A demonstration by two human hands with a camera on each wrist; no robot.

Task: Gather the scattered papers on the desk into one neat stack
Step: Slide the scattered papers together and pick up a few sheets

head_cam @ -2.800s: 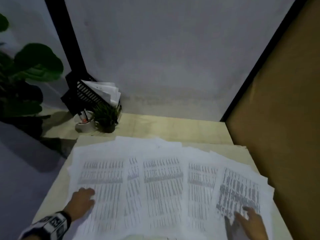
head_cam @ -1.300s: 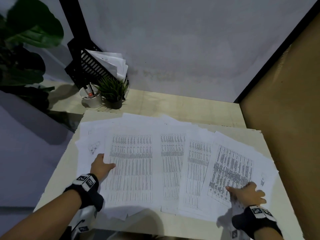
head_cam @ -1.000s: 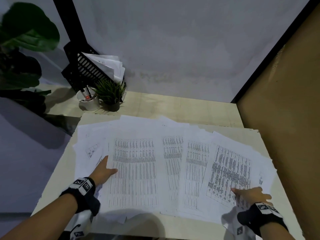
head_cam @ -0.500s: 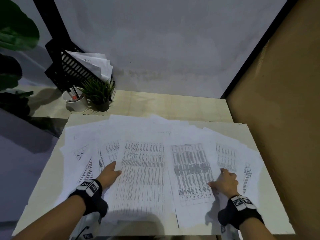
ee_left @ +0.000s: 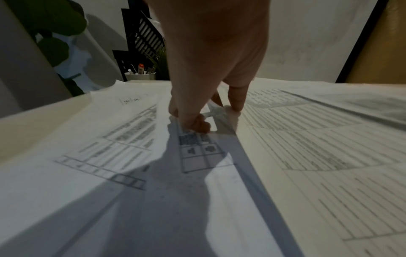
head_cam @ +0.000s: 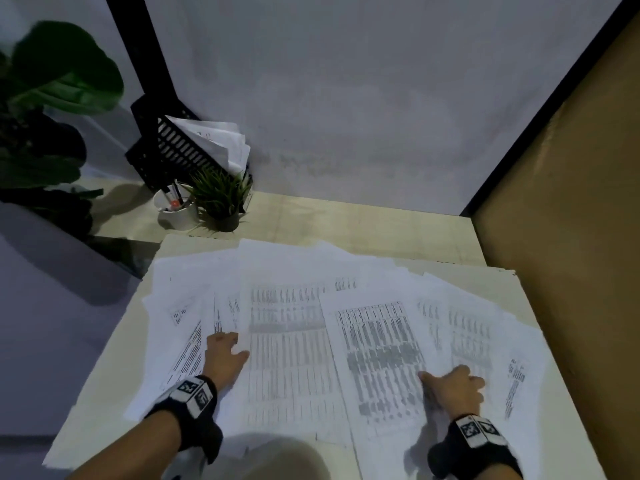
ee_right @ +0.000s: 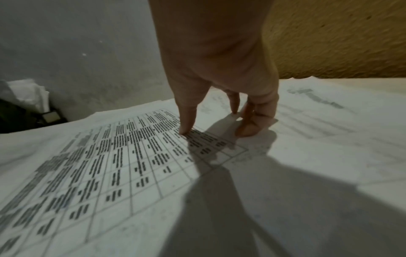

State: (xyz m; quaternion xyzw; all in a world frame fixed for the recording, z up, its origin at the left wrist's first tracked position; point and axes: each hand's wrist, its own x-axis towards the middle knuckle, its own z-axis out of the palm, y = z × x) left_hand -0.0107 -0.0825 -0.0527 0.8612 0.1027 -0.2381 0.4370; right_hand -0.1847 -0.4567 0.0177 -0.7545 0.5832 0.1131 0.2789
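Observation:
Several white printed papers (head_cam: 287,341) lie fanned and overlapping across the pale desk (head_cam: 571,410). My left hand (head_cam: 227,341) rests on the left part of the spread. In the left wrist view the left hand (ee_left: 211,114) has its bent fingertips (ee_left: 195,123) on a lower sheet. Its thumb touches the edge of the large middle sheet (ee_left: 307,156). My right hand (head_cam: 446,375) presses on the right side, beside a darkly printed table sheet (head_cam: 377,355). In the right wrist view the right hand (ee_right: 215,128) sets its index fingertip (ee_right: 183,130) on that sheet (ee_right: 110,165). Neither hand lifts a sheet.
At the back left stand a black file tray (head_cam: 173,147) with papers, a white pen cup (head_cam: 176,213) and a small potted plant (head_cam: 221,202). A big leafy plant (head_cam: 52,81) is at far left. A brown partition (head_cam: 571,202) closes the right side, a grey wall the back.
Both hands have slid inward with sheets under them. The dark table sheet moved left from the right edge toward the middle, and the left sheets shifted right, uncovering others beneath.

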